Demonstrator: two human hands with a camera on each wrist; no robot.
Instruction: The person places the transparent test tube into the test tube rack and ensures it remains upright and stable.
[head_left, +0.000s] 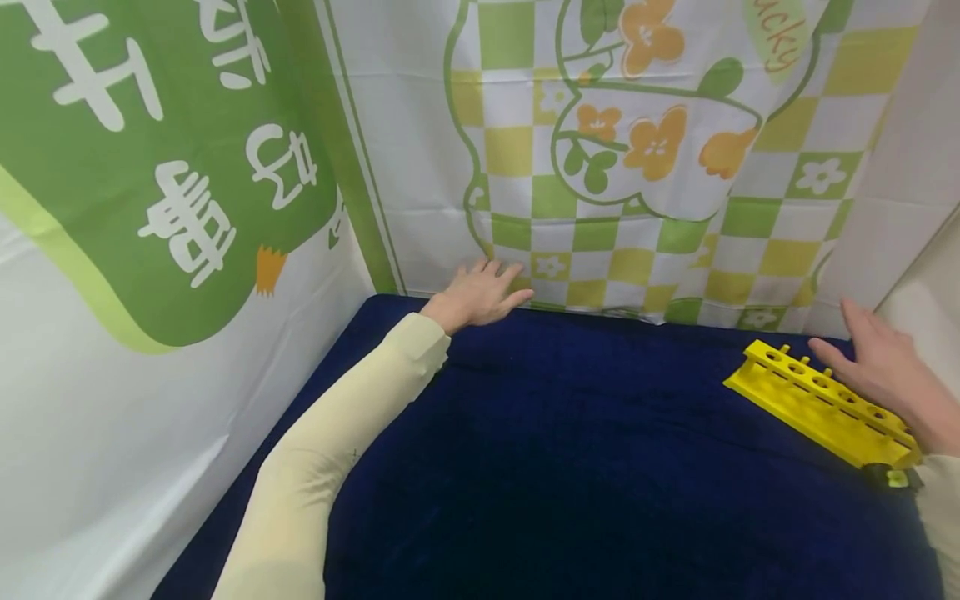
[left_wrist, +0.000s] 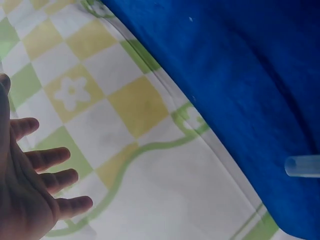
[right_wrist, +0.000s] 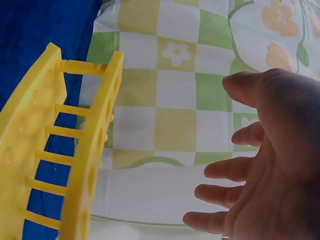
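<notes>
My left hand [head_left: 480, 296] reaches to the back edge of the dark blue cloth, fingers spread, with nothing in its grasp. In the left wrist view the left hand [left_wrist: 37, 175] shows its fingers apart before the checked curtain. A translucent tube end [left_wrist: 302, 166] juts in at that view's right edge; the rest of it is cut off. At the right, a yellow test tube rack [head_left: 825, 404] with a row of round holes and pegs lies beside my right hand [head_left: 888, 358]. The right wrist view shows a gap between the rack [right_wrist: 85, 150] and the right hand [right_wrist: 270, 160], whose fingers are extended.
Dark blue cloth [head_left: 600, 467] covers the table. A checked, flowered curtain [head_left: 622, 258] hangs along the back edge, and a white and green curtain [head_left: 187, 317] along the left. A small dark object [head_left: 877, 475] with a pale green patch sits by the rack's near end.
</notes>
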